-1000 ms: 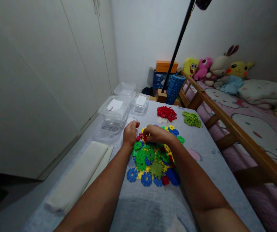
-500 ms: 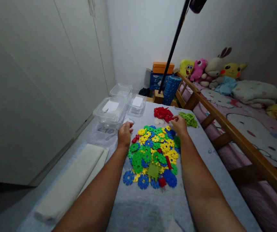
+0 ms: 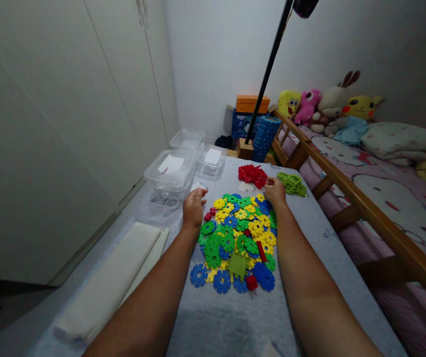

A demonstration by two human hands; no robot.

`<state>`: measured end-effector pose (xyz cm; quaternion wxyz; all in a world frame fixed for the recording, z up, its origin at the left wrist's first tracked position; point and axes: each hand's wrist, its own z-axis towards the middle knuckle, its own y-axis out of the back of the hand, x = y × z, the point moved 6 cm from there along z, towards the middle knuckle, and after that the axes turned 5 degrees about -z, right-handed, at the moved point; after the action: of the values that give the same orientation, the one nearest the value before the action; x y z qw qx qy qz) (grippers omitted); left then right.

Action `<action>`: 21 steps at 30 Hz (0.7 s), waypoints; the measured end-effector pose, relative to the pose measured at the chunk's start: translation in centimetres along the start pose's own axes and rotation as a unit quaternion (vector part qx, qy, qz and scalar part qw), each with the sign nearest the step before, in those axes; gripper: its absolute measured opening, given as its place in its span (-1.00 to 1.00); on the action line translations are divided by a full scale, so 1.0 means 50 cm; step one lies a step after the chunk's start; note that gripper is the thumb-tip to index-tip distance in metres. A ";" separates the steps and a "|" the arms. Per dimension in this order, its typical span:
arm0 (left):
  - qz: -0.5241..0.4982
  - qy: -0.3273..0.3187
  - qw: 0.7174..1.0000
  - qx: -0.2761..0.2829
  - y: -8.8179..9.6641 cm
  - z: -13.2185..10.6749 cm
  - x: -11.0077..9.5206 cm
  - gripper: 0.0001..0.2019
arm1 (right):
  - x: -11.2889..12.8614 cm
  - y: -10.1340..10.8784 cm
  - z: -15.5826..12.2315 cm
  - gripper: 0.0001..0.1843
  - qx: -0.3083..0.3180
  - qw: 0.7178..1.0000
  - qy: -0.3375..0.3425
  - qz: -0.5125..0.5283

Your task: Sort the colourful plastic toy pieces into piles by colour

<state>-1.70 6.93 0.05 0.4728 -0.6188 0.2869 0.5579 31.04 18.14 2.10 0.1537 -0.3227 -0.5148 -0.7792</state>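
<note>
The head-worn camera looks forward and down along both forearms onto the grey-covered table [image 3: 235, 322], with the left hand [image 3: 193, 208] and right hand [image 3: 275, 192] close below it. Wardrobe doors [image 3: 68, 124] fill its left side, the bed [image 3: 384, 188] its right.

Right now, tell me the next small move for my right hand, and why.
Probably reach the right hand into the mixed pile for a red piece: it rests beside the sorted red pile, and red pieces lie among the mixed ones.

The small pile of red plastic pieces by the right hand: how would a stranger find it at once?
On the grey cloth-covered table, look beyond the big heap of mixed-colour plastic discs. The small pile of red plastic pieces lies there, left of the lime-green pile; it alone is all red.
</note>
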 end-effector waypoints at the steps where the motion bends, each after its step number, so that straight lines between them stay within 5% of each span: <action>1: 0.002 -0.001 1.000 0.002 -0.001 0.000 -0.001 -0.42 | 0.002 0.000 -0.001 -0.59 0.006 1.000 0.002 0.006; 14: 0.003 -0.003 1.000 0.001 0.001 0.004 0.003 -0.40 | -0.001 0.026 -0.009 -0.56 0.008 0.998 -0.007 0.056; 18: 0.001 -0.002 1.000 -0.001 0.001 0.002 0.001 -0.43 | 0.086 0.038 -0.028 -0.64 0.044 0.989 0.091 0.109; 21: -0.003 -0.001 1.000 -0.001 0.001 0.002 0.001 -0.43 | 0.187 0.009 -0.083 -0.73 0.208 0.949 0.203 0.121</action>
<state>-1.78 7.02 -0.03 0.4738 -0.6197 0.2845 0.5573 22.92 15.09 7.50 0.4113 -0.1785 -0.5806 -0.6796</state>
